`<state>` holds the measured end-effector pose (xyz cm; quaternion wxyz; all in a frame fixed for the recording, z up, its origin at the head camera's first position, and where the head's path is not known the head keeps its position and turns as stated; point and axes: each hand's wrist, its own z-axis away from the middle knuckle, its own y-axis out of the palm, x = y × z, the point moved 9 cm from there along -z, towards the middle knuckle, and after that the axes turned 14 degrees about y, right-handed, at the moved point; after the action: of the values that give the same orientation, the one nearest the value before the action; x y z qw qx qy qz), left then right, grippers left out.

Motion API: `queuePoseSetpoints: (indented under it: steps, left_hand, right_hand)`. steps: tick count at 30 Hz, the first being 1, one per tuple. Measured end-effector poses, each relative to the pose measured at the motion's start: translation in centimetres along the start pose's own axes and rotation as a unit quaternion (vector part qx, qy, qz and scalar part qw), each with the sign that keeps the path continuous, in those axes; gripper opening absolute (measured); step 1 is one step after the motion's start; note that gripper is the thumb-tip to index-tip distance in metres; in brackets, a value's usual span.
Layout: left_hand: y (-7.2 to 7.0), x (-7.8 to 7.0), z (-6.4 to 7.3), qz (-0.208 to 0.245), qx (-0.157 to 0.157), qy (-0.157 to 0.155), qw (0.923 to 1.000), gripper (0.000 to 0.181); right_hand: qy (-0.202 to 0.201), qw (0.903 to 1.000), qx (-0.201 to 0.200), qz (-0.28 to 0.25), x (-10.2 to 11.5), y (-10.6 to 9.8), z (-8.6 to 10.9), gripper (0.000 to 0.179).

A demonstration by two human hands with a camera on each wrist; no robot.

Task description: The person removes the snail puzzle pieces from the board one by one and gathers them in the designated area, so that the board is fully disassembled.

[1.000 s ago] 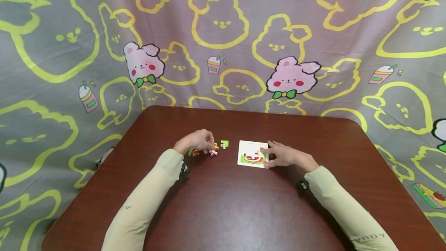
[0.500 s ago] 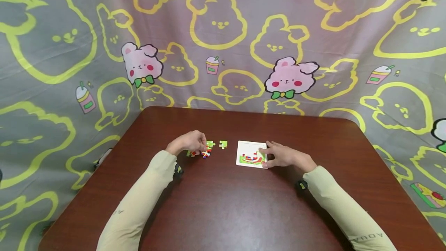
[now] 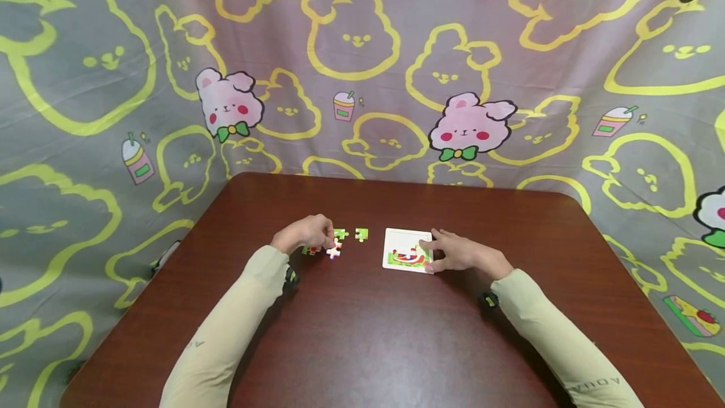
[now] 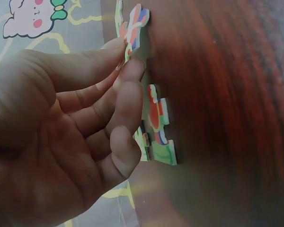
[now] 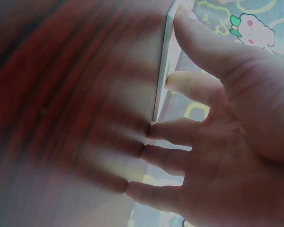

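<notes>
In the head view my left hand pinches a red, white and blue jigsaw piece between thumb and forefinger. The left wrist view shows this piece tilted at the fingertips, with the other fingers loosely curled. A red and green piece lies on the table below that hand. My right hand rests at the right side of the white puzzle board, thumb and forefinger touching it. Its remaining fingers are spread straight, with tips on the table. Red and green pieces fill the board's lower part.
Two green pieces, one near piece and one farther right piece, lie between the left hand and the board. The brown table ends at a patterned curtain behind.
My left hand has moved left with the pinched piece, and a green piece beside it has come into view. The right hand and the board stay in place.
</notes>
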<state>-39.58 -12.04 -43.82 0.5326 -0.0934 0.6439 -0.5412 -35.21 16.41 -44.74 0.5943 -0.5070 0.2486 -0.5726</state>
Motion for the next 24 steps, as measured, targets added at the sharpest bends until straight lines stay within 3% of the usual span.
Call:
queuePoseSetpoints:
  steps: [10, 24]
  left_hand:
    - [0.01, -0.29, -0.24, -0.049, 0.01, 0.012, 0.9987, 0.011]
    - [-0.36, -0.31, -0.14, -0.021, -0.004, -0.007, 0.9997, 0.01]
  right_hand:
    - [-0.012, 0.9999, -0.005, 0.004, 0.34, -0.25, 0.04, 0.072]
    - [-0.009, 1.0, -0.002, 0.003, 0.23, -0.1, 0.03, 0.072]
